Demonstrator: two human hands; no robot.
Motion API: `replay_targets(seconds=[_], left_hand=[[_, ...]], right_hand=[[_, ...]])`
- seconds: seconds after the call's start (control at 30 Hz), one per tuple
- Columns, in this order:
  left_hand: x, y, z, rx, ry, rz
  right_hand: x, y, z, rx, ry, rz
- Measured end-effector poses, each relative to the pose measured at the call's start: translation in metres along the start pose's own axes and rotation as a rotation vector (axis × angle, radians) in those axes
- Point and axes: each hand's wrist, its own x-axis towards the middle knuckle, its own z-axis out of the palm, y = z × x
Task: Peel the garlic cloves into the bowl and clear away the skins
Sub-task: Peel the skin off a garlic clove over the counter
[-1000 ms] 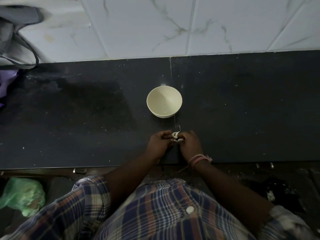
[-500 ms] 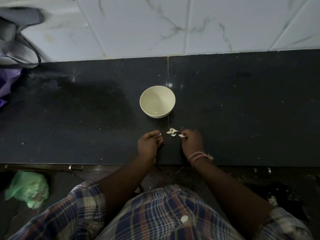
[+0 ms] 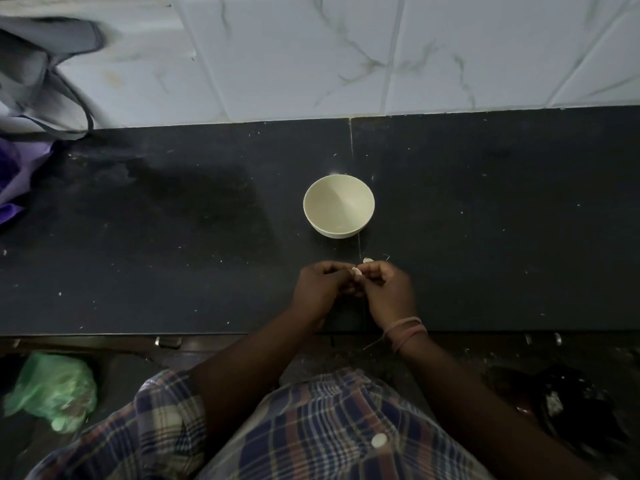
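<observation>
Dark worktop [image 3: 485, 220] under a tiled wall, dim light. Both hands meet near its front edge: left hand [image 3: 320, 289] and right hand [image 3: 388, 292] each pinch the same garlic clove [image 3: 356, 270]. Risks: the clove slips out of the grip, or skin scatters. Another clove [image 3: 367, 260] lies just beyond. Bowl [image 3: 338, 206] looks empty.

Both forearms reach forward and converge; the left hand [image 3: 320, 284] and right hand [image 3: 388, 289] meet fingertip to fingertip, fingers curled.
</observation>
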Motion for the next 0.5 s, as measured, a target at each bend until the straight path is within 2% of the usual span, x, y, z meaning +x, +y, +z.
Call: replay_targets(seconds=[0.17,0.3,0.5], left_hand=[[0.005,-0.004,-0.023,-0.028,-0.002,-0.006],[0.007,0.001,-0.033,0.045,-0.019,0.042],[0.011,0.012,-0.04,0.079,-0.027,0.07]], right_hand=[[-0.006,-0.004,0.015,-0.016,-0.009,0.0],[-0.007,-0.005,0.022,-0.01,-0.012,-0.003],[-0.007,-0.013,0.036,0.139,-0.036,0.003]])
